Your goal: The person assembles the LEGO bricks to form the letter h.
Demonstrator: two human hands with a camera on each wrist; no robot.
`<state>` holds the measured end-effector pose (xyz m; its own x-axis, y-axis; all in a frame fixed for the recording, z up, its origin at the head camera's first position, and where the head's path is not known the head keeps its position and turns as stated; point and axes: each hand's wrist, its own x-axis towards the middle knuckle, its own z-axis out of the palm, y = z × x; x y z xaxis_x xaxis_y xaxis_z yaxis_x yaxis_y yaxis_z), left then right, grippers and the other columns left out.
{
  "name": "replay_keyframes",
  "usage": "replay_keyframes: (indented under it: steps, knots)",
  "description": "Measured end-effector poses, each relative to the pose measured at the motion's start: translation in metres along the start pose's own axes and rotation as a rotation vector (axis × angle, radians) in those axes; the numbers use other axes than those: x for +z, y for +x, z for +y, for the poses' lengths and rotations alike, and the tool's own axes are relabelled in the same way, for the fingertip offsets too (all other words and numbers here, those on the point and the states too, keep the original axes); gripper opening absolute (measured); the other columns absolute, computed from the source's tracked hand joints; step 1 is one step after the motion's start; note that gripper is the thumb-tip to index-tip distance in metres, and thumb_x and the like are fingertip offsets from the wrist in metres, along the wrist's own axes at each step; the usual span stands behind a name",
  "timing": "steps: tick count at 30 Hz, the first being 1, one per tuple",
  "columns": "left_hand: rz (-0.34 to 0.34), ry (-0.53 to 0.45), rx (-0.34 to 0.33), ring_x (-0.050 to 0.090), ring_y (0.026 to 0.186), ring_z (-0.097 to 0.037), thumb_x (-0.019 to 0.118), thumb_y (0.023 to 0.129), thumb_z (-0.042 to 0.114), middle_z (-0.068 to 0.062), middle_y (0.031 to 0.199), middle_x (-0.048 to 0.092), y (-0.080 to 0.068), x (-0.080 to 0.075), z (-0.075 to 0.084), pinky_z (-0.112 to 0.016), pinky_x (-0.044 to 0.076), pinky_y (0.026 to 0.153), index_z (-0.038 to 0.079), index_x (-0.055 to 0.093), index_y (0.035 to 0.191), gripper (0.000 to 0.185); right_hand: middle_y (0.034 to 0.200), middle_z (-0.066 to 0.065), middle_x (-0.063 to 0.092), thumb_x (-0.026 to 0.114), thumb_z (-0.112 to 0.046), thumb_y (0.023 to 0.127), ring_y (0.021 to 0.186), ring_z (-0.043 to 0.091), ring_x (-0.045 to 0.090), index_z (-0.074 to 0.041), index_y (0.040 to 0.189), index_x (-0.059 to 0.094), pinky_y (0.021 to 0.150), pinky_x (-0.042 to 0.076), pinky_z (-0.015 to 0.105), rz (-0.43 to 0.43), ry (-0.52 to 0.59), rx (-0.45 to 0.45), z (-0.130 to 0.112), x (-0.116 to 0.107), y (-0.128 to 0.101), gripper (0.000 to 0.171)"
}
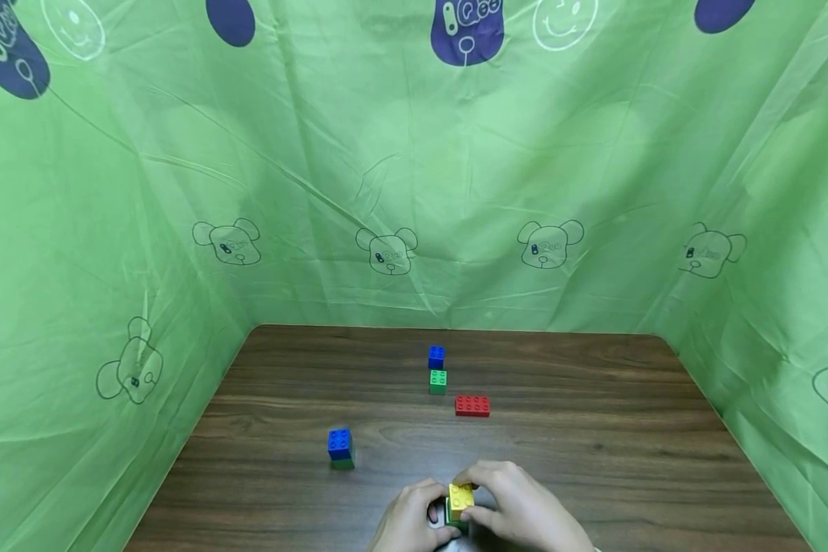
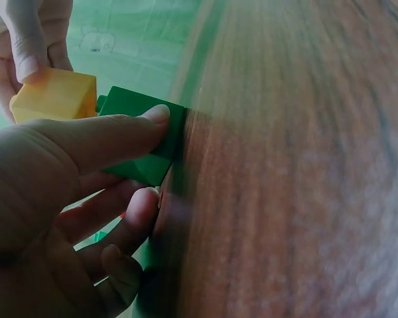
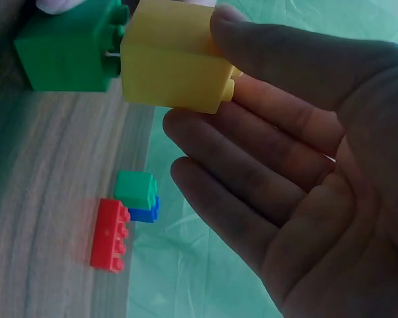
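Observation:
Near the front of the table in the head view, my left hand [image 1: 409, 520] and right hand [image 1: 520, 506] work close together. The right hand pinches a yellow toy brick [image 3: 172, 56] between thumb and fingers. Below it, the left hand grips a dark green brick [image 2: 129, 99], thumb on one side and fingers on the other. The yellow brick sits right over the green one's studs, some of which still show between them in the right wrist view. The green brick's base is at the tabletop in the left wrist view.
On the brown wooden table [image 1: 593, 429] a blue brick [image 1: 340, 443] sits on a green one [image 1: 343, 464] at left. Farther back are a red brick [image 1: 472, 406], a light green brick [image 1: 438, 382] and another blue brick [image 1: 436, 356]. Green printed cloth [image 1: 455, 184] surrounds the table.

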<state>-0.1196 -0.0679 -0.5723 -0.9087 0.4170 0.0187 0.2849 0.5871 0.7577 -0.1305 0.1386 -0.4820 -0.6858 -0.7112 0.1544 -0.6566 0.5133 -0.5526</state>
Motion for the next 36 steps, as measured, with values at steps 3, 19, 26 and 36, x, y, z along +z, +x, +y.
replay_keyframes:
  steps: [3, 19, 26, 36]
  knots:
    - [0.007, 0.010, 0.005, 0.044, 0.061, 0.004, 0.083, 0.069, 0.028, 0.014, 0.075, 0.051, 0.000, 0.001, 0.000, -0.015, 0.037, 0.052, 0.025, 0.067, 0.094, 0.030, 0.100, -0.011, 0.066, 0.071, -0.022, 0.083, 0.092, 0.000, 0.060, -0.018, 0.107, 0.066, 0.073, 0.052, 0.021, 0.017, -0.009, -0.021, 0.000, 0.004, -0.001, 0.024]
    - [0.046, 0.028, 0.024, 0.042, 0.059, 0.005, 0.083, 0.068, 0.027, 0.014, 0.074, 0.052, 0.000, 0.003, 0.000, -0.014, 0.037, 0.051, 0.025, 0.066, 0.090, 0.028, 0.095, -0.014, 0.065, 0.075, -0.023, 0.080, 0.087, -0.002, 0.059, -0.019, 0.102, 0.066, 0.070, 0.051, 0.019, 0.071, -0.057, -0.007, -0.002, 0.012, -0.001, 0.025]
    - [0.054, 0.028, 0.027, 0.042, 0.058, 0.006, 0.083, 0.068, 0.028, 0.013, 0.073, 0.052, -0.001, 0.003, 0.001, -0.013, 0.036, 0.050, 0.026, 0.066, 0.089, 0.028, 0.095, -0.014, 0.064, 0.075, -0.023, 0.079, 0.087, -0.001, 0.060, -0.019, 0.100, 0.066, 0.070, 0.052, 0.020, 0.057, -0.040, 0.017, -0.004, 0.012, -0.002, 0.023]
    - [0.117, 0.063, 0.100, 0.047, 0.064, 0.006, 0.082, 0.069, 0.035, 0.018, 0.078, 0.058, -0.002, 0.004, -0.002, -0.012, 0.037, 0.053, 0.027, 0.068, 0.090, 0.026, 0.091, -0.014, 0.065, 0.079, -0.023, 0.074, 0.083, -0.002, 0.060, -0.019, 0.094, 0.068, 0.067, 0.051, 0.018, 0.062, -0.028, 0.051, -0.006, 0.015, -0.001, 0.022]
